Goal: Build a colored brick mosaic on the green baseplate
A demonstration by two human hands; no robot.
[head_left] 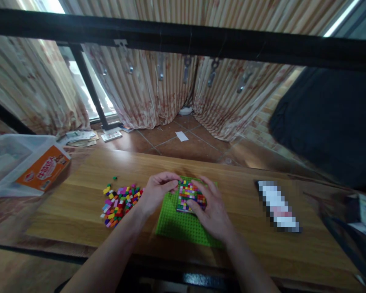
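A green studded baseplate (187, 226) lies on the wooden table, and a multicoloured block of toy bricks (187, 191) sits on its far part. My left hand (158, 189) is at the block's far left corner, thumb and forefinger pinched together. Whatever may be between those fingertips is too small to make out. Curved over the block's right side, my right hand (213, 209) grips it, with the thumb on the near part and the fingers at the far right. Its palm and fingers hide some of the bricks. Left of my left hand lies a loose pile of coloured bricks (118, 205).
The wooden table (240, 244) also bears a phone-like object (277, 205), pixelated, at right. A translucent plastic bin (6, 162) with an orange label stands at far left. A dark bar (183, 38) crosses above, before striped curtains (146, 93). Papers (79, 138) lie on the floor.
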